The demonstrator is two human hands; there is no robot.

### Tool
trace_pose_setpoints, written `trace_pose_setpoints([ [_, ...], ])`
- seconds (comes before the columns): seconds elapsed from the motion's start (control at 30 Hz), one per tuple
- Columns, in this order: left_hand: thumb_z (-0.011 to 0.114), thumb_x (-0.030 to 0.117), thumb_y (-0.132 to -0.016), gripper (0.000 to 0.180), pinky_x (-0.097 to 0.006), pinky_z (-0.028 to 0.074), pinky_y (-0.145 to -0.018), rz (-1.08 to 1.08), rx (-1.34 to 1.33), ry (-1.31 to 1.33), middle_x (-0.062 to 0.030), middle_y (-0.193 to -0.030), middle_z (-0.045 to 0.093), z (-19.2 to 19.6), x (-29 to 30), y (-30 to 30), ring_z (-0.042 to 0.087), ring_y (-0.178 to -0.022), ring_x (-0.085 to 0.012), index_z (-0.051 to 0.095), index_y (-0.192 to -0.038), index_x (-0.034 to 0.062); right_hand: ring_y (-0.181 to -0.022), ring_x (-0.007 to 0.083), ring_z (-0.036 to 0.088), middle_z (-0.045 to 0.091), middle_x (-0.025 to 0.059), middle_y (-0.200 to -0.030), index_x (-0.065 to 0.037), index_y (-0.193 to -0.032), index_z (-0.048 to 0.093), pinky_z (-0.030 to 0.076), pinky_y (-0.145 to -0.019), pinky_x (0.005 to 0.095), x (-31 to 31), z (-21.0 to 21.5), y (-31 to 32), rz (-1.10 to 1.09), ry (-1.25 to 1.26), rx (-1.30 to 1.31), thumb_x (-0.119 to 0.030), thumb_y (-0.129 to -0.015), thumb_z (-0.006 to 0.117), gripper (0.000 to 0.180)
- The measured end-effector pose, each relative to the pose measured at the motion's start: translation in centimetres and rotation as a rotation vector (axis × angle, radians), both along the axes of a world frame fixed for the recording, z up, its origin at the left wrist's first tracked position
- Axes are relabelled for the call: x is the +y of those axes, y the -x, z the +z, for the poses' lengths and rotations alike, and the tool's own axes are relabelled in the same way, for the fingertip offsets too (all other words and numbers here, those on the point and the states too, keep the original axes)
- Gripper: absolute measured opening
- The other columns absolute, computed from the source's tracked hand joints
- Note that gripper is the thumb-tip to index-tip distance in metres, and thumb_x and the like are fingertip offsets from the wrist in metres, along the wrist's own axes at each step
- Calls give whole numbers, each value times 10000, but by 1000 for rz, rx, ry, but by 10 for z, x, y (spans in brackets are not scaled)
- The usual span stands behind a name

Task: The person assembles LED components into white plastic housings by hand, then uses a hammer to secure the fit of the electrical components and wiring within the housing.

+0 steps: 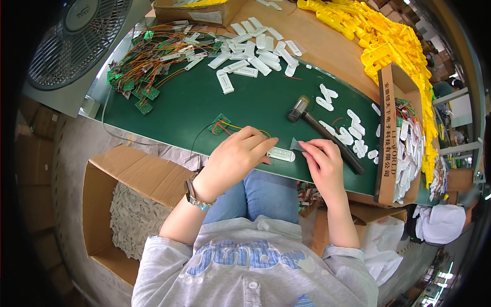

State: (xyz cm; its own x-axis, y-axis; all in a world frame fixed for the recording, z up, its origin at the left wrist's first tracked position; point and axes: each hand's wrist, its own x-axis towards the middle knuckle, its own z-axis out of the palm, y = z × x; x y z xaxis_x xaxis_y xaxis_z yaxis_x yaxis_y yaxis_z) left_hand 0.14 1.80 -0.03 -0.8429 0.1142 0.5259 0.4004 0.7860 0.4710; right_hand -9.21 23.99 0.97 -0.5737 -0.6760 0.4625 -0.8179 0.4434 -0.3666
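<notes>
My left hand (238,154) is closed on the left end of a white oblong LED panel (282,154) at the table's near edge. Red, yellow and black wires run from under that hand to a small green circuit board (220,124) lying just beyond it. Between the fingertips of my right hand (325,162) is a small translucent grey piece (295,145), held just above the panel's right end. A hammer (327,130) with a black handle and a clear-topped head lies beyond my right hand.
Wired circuit boards (151,66) are heaped at the far left, beside white plastic housings (250,48). Small white parts (354,128) lie to the right, near a cardboard box (387,148) of assemblies. Yellow parts (388,46) pile up behind. A fan (76,46) stands left, above a floor box (135,163).
</notes>
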Motion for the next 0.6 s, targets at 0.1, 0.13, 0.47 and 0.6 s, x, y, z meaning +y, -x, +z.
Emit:
trace_pose_setpoints([
  [0.1,788,126,-678,499,-356,543,-824,5,-2,5,-48,-969,667,0,0,0,615,-964,-231,661,-1156,56,-877,254,602,630,59,-965,-86,-1044,730,475,-772,383,-9,6,-6,19,75,-68,36,-728,730,339],
  [0.13,788,126,-678,499,-356,543,-824,7,-5,7,-48,-969,667,0,0,0,615,-964,-231,661,-1156,56,-867,254,598,621,59,-960,-90,-1051,731,476,-767,380,-12,8,-9,57,97,-87,48,-717,725,361],
  [0.47,782,155,-701,483,-353,548,-830,21,-19,-3,-59,-972,670,1,1,-1,620,-978,-239,646,-1150,40,-883,242,577,602,52,-962,-99,-1033,743,460,-755,378,-25,-3,-18,146,26,-66,50,-711,674,361],
  [0.6,778,166,-699,440,-368,546,-834,16,-29,-6,-63,-1008,668,0,0,-2,618,-991,-254,651,-1104,52,-883,240,576,603,51,-970,-105,-1043,741,458,-751,377,-26,-4,-18,161,8,-4,43,-707,660,376],
])
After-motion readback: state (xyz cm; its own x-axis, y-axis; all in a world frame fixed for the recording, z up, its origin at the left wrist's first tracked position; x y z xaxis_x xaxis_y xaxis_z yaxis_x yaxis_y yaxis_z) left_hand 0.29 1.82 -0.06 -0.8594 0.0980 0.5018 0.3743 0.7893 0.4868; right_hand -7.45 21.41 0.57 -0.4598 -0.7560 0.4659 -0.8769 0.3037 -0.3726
